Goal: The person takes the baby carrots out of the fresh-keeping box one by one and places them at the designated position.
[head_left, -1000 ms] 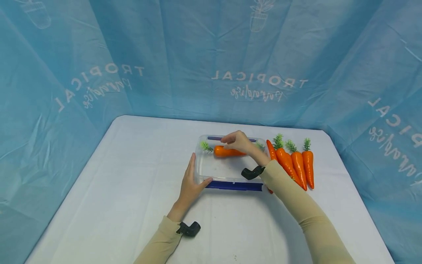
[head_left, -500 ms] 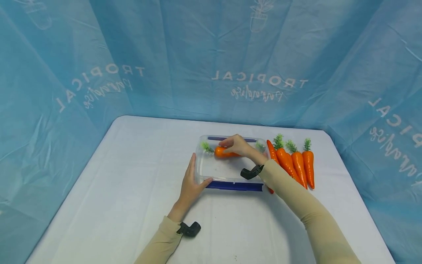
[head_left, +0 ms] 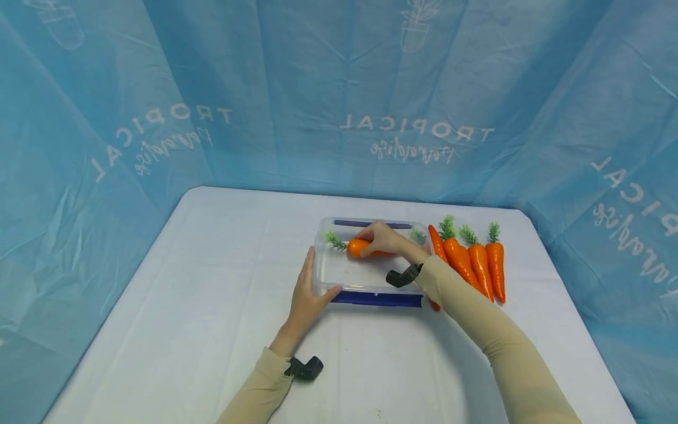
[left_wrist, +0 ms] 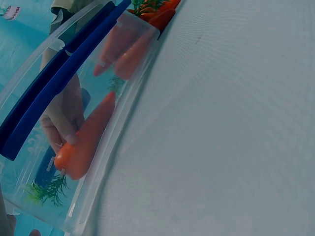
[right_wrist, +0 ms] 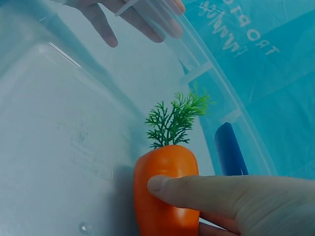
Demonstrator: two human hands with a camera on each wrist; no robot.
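Note:
A clear plastic box with blue clips stands on the white table. Inside it lies an orange carrot, its green leafy top pointing left. My right hand reaches into the box and grips this carrot near its thick end; the thumb presses on its side in the right wrist view. A second green leaf tuft shows at the box's right end, its root hidden. My left hand rests against the box's left wall with straight fingers, thumb at the front left corner.
Several more carrots lie on the table just right of the box, partly behind my right sleeve. A blue printed curtain surrounds the white table at the back and sides.
My right hand has lowered onto the carrot and closed around it. The carrot has shifted slightly right and toward me. My left hand has stayed at the box.

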